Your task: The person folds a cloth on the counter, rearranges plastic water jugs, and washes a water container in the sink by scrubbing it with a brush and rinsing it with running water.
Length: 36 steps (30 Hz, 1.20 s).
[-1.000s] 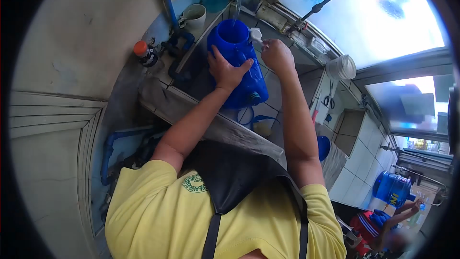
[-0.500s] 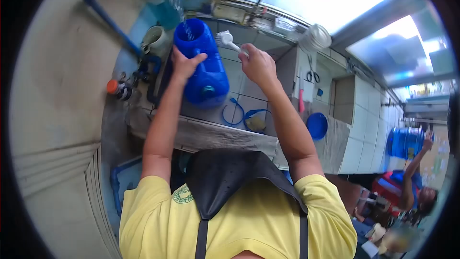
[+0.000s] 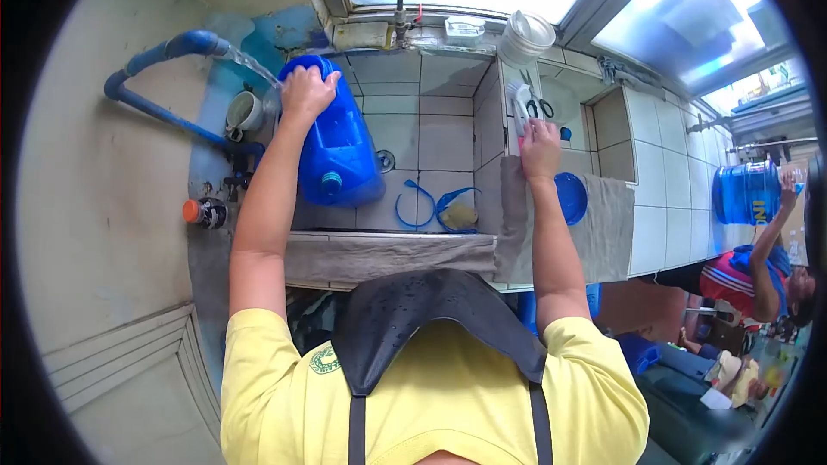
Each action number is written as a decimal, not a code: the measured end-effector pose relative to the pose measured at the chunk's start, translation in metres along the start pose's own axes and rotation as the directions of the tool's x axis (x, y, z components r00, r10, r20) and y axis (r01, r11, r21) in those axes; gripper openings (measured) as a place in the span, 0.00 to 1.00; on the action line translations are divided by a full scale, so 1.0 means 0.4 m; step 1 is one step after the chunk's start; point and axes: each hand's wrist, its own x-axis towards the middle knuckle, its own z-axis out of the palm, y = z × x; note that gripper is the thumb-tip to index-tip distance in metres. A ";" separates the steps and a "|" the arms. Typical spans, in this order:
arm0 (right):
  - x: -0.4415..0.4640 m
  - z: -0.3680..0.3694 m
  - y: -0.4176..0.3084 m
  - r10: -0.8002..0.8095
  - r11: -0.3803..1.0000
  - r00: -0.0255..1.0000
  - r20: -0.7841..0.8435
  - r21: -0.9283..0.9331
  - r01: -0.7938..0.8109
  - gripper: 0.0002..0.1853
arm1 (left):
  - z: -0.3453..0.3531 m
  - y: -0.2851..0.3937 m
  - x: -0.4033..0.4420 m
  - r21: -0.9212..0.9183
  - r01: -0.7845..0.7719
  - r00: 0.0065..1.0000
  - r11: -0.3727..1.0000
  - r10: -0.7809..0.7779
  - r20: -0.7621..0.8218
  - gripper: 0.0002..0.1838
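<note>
A large blue plastic water jug (image 3: 336, 142) stands tilted in the tiled basin. My left hand (image 3: 308, 95) is closed around its top, by the rim of the mouth. From a blue pipe (image 3: 202, 41), water streams toward the mouth, which my hand partly covers. On the ledge right of the basin, my right hand (image 3: 541, 148) is closed at the handle end of a white brush (image 3: 519, 96); its fingertips are partly hidden. Beside that hand lie black-handled scissors (image 3: 541, 108) and a pink handle, mostly covered.
A blue strap (image 3: 415, 205) and a blue-edged scouring pad (image 3: 458, 211) lie on the basin floor. A blue lid (image 3: 570, 198) rests on grey cloth (image 3: 607, 232). At left are a mug (image 3: 245, 110) and an orange-capped bottle (image 3: 207, 212). Another person handles a blue container (image 3: 745, 194) far right.
My right hand has carried the brush from beside the jug to the right ledge. My left hand has shifted up to the jug's top, and the jug has turned slightly.
</note>
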 end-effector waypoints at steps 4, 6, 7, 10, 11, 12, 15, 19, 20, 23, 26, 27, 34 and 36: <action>0.014 -0.042 -0.062 -0.088 0.996 0.988 -0.127 -0.039 0.084 0.12 | 0.016 0.005 -0.042 -0.038 -0.087 0.996 0.996 0.086 -0.026 0.32; 0.011 -0.074 -0.116 -0.183 0.982 0.952 -0.246 -0.094 0.165 0.13 | 0.010 0.002 -0.051 0.003 -0.036 0.999 0.999 0.036 -0.026 0.30; -0.012 -0.074 -0.140 -0.165 0.985 0.970 -0.181 0.014 0.170 0.14 | 0.020 0.000 -0.057 0.012 -0.068 0.997 0.998 0.068 -0.040 0.29; -0.108 -0.098 -0.235 -0.148 0.780 0.960 0.236 0.625 -0.033 0.14 | 0.028 0.031 -0.092 0.034 -0.227 0.967 0.973 0.230 -0.106 0.26; -0.147 -0.095 -0.254 -0.139 0.676 0.824 0.549 0.661 -0.326 0.17 | 0.023 0.051 -0.115 0.053 -0.342 0.927 0.938 0.346 -0.144 0.25; -0.205 -0.057 -0.258 -0.148 0.565 0.681 0.717 0.626 -0.537 0.25 | -0.014 0.091 -0.156 0.049 -0.402 0.899 0.914 0.405 -0.166 0.23; -0.241 0.048 -0.254 -0.075 0.386 0.390 0.918 0.387 -0.837 0.42 | -0.136 0.175 -0.232 0.011 -0.564 0.782 0.826 0.538 -0.316 0.19; -0.068 0.106 -0.179 0.009 0.270 0.240 0.971 0.229 -0.935 0.59 | -0.365 0.168 -0.300 -0.140 -0.707 0.645 0.693 0.552 -0.529 0.15; 0.014 0.102 -0.174 0.019 0.264 0.579 0.815 0.555 -0.789 0.58 | -0.407 0.127 -0.314 -0.147 -0.735 0.613 0.662 0.555 -0.563 0.13; 0.219 -0.094 -0.179 0.089 0.172 0.819 0.567 0.801 -0.573 0.54 | -0.443 0.033 -0.408 -0.055 -0.805 0.402 0.591 0.476 -0.782 0.14; 0.258 -0.199 -0.200 0.076 0.023 0.907 0.415 0.908 -0.418 0.51 | -0.203 -0.126 -0.500 -0.604 -0.564 0.804 0.563 0.208 -0.557 0.20; 0.229 -0.142 -0.186 0.173 -0.012 0.926 0.336 0.940 -0.340 0.46 | -0.210 -0.112 -0.491 -0.603 -0.564 0.803 0.564 0.204 -0.560 0.20; -0.014 0.013 -0.217 0.132 -0.083 0.614 0.778 0.626 -0.775 0.52 | -0.263 0.007 -0.376 -0.440 -0.644 0.761 0.626 0.470 -0.447 0.10; -0.014 -0.004 -0.218 0.045 -0.064 0.504 0.862 0.506 -0.860 0.57 | -0.267 0.021 -0.373 -0.656 -0.464 0.886 0.595 0.312 -0.343 0.10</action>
